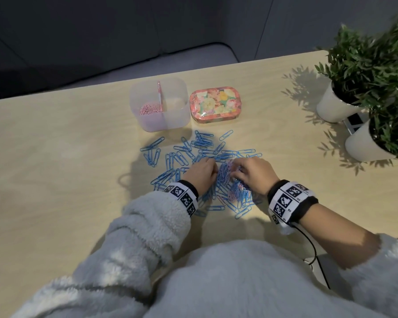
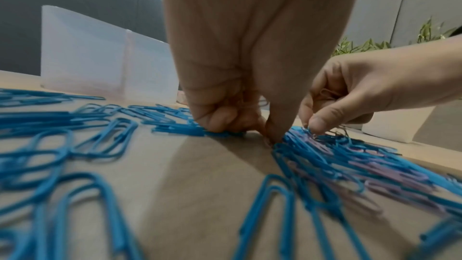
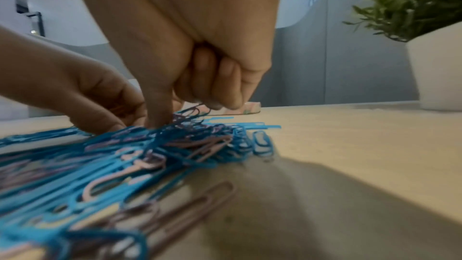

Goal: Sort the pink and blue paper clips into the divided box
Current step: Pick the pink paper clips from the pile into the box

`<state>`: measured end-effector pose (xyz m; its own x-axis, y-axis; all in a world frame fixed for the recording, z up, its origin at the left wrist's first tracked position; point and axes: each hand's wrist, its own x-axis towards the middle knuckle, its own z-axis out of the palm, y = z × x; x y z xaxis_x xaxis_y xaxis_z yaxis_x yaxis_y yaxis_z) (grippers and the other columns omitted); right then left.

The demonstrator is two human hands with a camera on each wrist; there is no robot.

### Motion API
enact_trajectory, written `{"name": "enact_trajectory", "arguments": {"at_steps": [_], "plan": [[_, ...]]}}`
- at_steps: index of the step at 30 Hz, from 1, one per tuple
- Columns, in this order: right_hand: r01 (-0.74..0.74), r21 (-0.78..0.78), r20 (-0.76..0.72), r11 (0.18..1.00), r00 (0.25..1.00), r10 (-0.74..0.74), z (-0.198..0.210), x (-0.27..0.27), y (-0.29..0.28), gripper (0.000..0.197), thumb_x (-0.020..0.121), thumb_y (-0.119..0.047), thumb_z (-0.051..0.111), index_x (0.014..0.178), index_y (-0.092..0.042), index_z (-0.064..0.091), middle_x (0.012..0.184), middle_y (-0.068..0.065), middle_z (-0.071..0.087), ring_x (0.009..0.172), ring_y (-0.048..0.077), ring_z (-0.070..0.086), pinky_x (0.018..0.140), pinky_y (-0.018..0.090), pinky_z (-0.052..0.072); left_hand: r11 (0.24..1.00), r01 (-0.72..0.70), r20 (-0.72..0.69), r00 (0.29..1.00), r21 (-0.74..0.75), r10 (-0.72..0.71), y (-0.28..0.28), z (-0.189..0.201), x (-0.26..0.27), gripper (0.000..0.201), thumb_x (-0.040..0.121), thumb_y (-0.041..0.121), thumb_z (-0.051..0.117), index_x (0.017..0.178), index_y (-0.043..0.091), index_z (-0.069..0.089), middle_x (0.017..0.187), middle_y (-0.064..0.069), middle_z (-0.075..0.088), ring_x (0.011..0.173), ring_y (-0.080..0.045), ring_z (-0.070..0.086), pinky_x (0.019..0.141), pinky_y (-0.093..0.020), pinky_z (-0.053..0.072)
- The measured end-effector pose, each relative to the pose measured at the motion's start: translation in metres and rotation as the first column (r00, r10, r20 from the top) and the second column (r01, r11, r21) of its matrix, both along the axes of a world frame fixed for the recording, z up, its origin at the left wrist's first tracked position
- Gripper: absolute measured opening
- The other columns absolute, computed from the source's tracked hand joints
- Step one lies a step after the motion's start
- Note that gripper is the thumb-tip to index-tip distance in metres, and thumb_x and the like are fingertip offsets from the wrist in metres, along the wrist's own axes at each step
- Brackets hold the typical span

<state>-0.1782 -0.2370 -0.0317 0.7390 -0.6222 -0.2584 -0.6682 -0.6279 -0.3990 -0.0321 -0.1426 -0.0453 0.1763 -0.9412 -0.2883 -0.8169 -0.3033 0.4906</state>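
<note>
Two potted plants (image 1: 359, 88), floral tin (image 1: 215, 104) beside divided box (image 1: 159, 104)

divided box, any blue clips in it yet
No, the divided box holds only pink paper clips in its left compartment; the right one looks empty.

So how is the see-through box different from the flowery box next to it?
The see-through box is open, taller and split by a divider, with pink clips in its left half. The flowery box is lower, covered in a flower pattern, and you cannot see inside it. Both have rounded corners and sit side by side on the table behind the pile of clips.
</note>
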Motion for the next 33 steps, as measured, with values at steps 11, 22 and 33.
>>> {"name": "enact_trajectory", "arguments": {"at_steps": [11, 22, 33], "plan": [[0.214, 0.869, 0.182, 0.446, 0.700, -0.690, 0.001, 0.005, -0.015, 0.020, 0.091, 0.006, 0.044, 0.082, -0.010, 0.053, 0.056, 0.005, 0.060, 0.034, 0.006, 0.051, 0.032, 0.013, 0.031, 0.941, -0.334, -0.409, 0.852, 0.056, 0.326, 0.022, 0.010, 0.024, 0.008, 0.094, 0.014, 0.045, 0.092, 0.011, 0.052, 0.085, -0.003, 0.055, 0.078, -0.017, 0.053, 0.070, -0.027, 0.046], [0.284, 0.895, 0.061, 0.344, 0.687, -0.725, -0.005, 0.021, -0.002, 0.023, 0.089, 0.002, 0.035, 0.074, -0.006, 0.050, 0.057, 0.008, 0.045, 0.036, 0.014, 0.041, 0.036, 0.015, 0.028, 0.711, -0.271, -0.742, -0.023, 0.649, 0.670, 0.037, 0.017, 0.037, 0.033, 0.098, 0.026, 0.037, 0.073, 0.018, 0.055, 0.054, 0.009, 0.044, 0.044, -0.002, 0.042, 0.043, -0.012, 0.039], [0.305, 0.828, 0.177, 0.471, 0.654, -0.736, -0.002, -0.011, -0.023, 0.019, 0.091, 0.005, 0.051, 0.076, -0.004, 0.058, 0.047, 0.003, 0.064, 0.041, 0.008, 0.063, 0.044, 0.020, 0.055, 0.936, -0.217, -0.492, 0.805, 0.277, 0.332, 0.045, 0.014, 0.011, 0.015, 0.092, 0.020, 0.051, 0.084, 0.010, 0.059, 0.069, 0.002, 0.053, 0.063, -0.011, 0.049, 0.055, -0.018, 0.035]]}}
